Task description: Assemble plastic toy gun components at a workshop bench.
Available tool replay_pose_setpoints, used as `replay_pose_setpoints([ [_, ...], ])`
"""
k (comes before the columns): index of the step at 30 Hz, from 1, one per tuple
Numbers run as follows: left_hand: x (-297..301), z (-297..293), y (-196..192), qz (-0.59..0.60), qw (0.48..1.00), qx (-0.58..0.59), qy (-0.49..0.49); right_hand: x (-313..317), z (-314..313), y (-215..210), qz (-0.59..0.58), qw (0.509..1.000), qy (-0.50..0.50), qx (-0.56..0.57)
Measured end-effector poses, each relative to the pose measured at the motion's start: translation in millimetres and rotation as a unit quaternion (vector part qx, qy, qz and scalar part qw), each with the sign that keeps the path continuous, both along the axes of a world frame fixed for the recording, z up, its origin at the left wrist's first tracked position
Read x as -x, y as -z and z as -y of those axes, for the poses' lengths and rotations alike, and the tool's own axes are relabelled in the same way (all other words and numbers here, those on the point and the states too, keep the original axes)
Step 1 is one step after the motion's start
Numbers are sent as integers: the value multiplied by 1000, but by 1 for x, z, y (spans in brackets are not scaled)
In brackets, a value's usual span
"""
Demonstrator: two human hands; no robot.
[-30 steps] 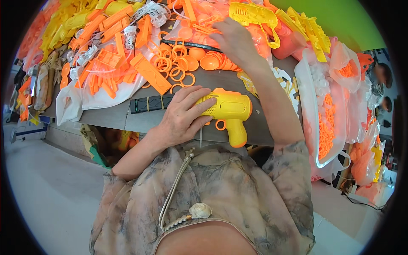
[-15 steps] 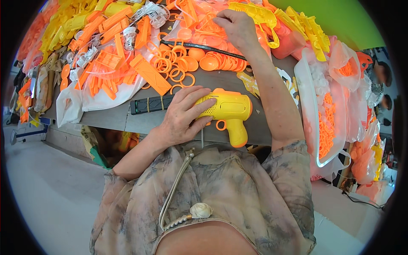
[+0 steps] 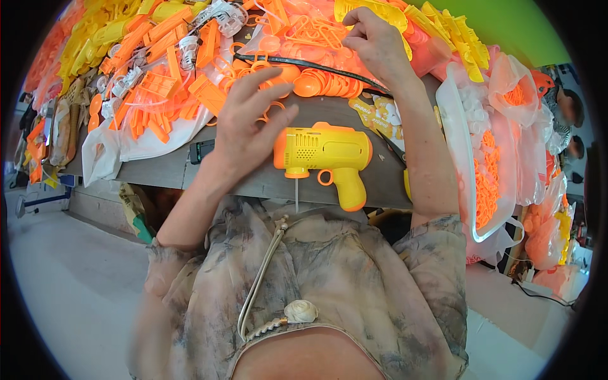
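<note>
A yellow toy gun (image 3: 332, 152) with orange trim lies on its side on the grey table (image 3: 253, 166), its grip toward me. A thin grey rod (image 3: 296, 196) shows below its front end. My left hand (image 3: 250, 123) hovers just left of the gun, fingers spread, holding nothing. Past the gun, my right hand (image 3: 380, 54) is raised by the yellow plastic shells (image 3: 373, 14), its fingers curled in a pinch. What lies between the fingertips, if anything, is too small to make out. A black bar (image 3: 201, 152) is partly hidden behind my left forearm.
Orange parts (image 3: 209, 95) and round orange cups (image 3: 323, 83) cover the far side, with a black strip (image 3: 297, 61) across them. A printed card (image 3: 380, 115) lies beyond the gun. At right stands a white tub (image 3: 472, 196) of orange rings (image 3: 486, 190).
My left hand has let go of the toy gun and moved up and left, fingers spreading. My right hand has shifted right, away from the orange parts. The gun has moved slightly.
</note>
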State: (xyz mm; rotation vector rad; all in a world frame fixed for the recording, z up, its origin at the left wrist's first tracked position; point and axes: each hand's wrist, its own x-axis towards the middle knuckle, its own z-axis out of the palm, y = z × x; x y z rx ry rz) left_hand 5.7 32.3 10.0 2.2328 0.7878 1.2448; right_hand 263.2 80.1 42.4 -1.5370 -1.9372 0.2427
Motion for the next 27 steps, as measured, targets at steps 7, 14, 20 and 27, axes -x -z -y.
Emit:
replay_pose_setpoints([
  [7,-24,-38,-16,80,994,70,1,14,33,-35,-268,941,-71,192],
  [14,-37,-23,-53,94,915,364,143,24,78,-33,-256,954,-98,118],
  [20,-30,1,-36,193,813,504,219,53,137,-24,84,983,-24,-162],
  [27,-4,15,-10,-71,982,-21,171,46,165,-2,-19,1000,-9,18],
])
